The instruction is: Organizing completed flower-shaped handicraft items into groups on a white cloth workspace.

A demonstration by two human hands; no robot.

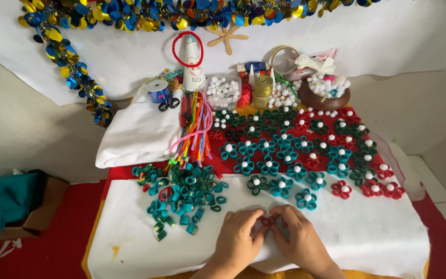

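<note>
We count two hands, the left hand (237,241) and the right hand (299,238), pinching one small red loop flower (268,221) between them. Finished flowers (282,186) with white pompom centres, in teal, dark green and red, number several dozen; an exact count is not possible. Loose teal and green loops (180,199) form one heap. We also see one glue bottle (193,64), one pair of scissors (169,104), one bundle of pipe cleaners (196,129) and one clear box of pompoms (222,93).
</note>
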